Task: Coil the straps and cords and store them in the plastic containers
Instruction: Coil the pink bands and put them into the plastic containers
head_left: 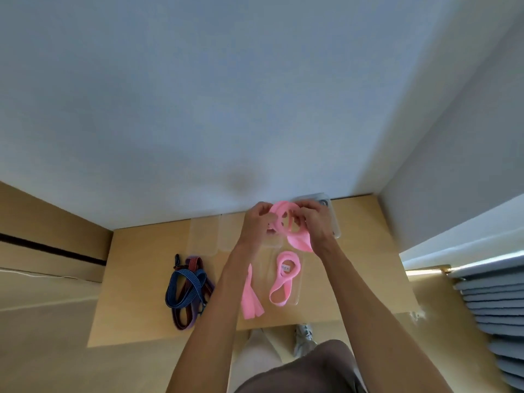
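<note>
Mid-task, by our reading. Both hands are up over the far edge of the table (pixel 147 279), working one pink strap (pixel 286 219). Our left hand (pixel 256 222) and right hand (pixel 316 222) each have fingers curled round the strap, pinching a partly wound coil between them; a loose tail hangs from the coil toward the right hand's wrist. The coil is held in the air, above the table, not yet in any container.

Done so far, as we judge it: a second pink strap (pixel 283 279) lies looped in a clear open container (pixel 297 300) just nearer us than the held coil. Its loops are slack rather than tight; whether that counts as finished we cannot tell.

Left to do:
- a folded pink strip (pixel 251 303), flat on the table left of that container, uncoiled
- the dark cords (pixel 187 287), a blue and maroon-purple tangle with a clip end, further left of the container, untouched
- the strap in hand, to finish winding and set down

Other clear containers (pixel 204 234) stand at the back, left of the hands; they are hard to read against the wood. One more clear box (pixel 331 211) sits behind the right hand, with something dark inside that we cannot make out.

Around: bare wall beyond the table, grey stacked slats far right, our shoe below the near edge.

In the way: the hanging tail may snag or unwind the coil; the forearms cover part of the table.
</note>
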The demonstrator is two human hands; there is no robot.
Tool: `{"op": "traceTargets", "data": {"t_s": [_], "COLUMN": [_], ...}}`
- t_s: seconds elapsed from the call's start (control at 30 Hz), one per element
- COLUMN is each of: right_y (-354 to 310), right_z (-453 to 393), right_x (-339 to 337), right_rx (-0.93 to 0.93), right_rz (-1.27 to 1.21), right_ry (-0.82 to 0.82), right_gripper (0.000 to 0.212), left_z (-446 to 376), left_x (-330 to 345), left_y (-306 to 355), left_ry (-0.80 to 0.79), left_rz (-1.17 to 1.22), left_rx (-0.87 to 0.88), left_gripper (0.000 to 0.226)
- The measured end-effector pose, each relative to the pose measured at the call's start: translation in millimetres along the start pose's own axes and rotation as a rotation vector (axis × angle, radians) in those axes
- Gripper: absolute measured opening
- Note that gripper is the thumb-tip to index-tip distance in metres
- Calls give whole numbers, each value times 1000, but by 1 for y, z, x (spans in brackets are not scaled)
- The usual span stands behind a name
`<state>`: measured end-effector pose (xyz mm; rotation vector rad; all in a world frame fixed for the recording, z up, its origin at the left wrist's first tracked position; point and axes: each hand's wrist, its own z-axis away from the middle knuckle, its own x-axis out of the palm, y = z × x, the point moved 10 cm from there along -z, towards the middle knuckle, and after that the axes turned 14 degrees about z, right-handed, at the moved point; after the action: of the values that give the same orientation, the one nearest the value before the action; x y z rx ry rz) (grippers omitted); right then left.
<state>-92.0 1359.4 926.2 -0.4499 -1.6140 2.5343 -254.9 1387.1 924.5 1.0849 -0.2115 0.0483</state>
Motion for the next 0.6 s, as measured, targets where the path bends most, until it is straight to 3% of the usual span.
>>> {"op": "traceTargets", "data": {"t_s": [0.2,0.37,0.5,0.6], "right_y": [-66,-102,-105,-102], "right_z": [33,76,109,132], "right_x": [0,18,54,75], "right_rx": [-205,-323,-344,-364], "right_rz": [66,200,191,216], "right_ry": [144,405,450,459], "right_gripper": [17,11,24,23], "left_z": [29,55,77,93], "left_x": [-9,-25,-54,-82], "left_y": [73,95,100,94], "left_ry": [-119,-218,-234,-203], "left_rz": [69,82,56,79], "left_rx": [188,126,183,244], "left_gripper": [14,29,34,43]}}
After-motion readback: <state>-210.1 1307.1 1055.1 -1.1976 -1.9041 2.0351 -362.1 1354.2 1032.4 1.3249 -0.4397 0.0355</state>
